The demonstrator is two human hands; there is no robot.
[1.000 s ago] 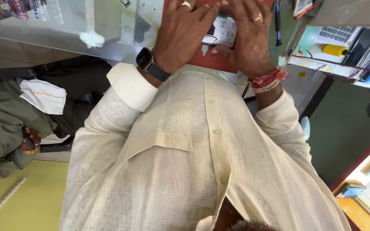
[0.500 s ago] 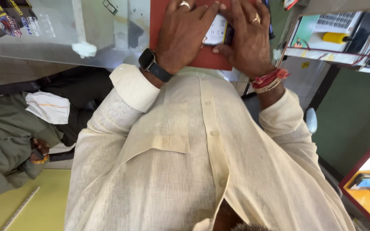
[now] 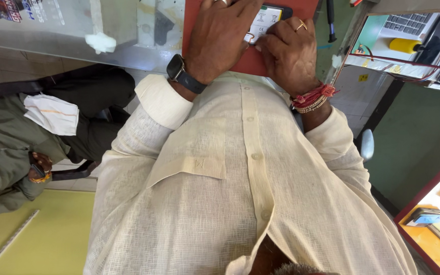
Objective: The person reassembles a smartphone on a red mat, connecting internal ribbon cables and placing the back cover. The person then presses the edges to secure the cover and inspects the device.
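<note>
Your left hand (image 3: pixel 220 38) and right hand (image 3: pixel 289 53) press fingertips onto an opened phone (image 3: pixel 267 18) on the red bench mat (image 3: pixel 250 61); back cover off, battery exposed, reassembly remains.

Shop counter is a clear glass top (image 3: pixel 52 35), pretty scuffed, with pale tiled floor showing underneath. Dark green wall (image 3: pixel 413 147) on the right, a yellow-green flat surface (image 3: pixel 42 239) bottom left, and an orange shelf with a red edge (image 3: pixel 434 239) in the corner.
</note>
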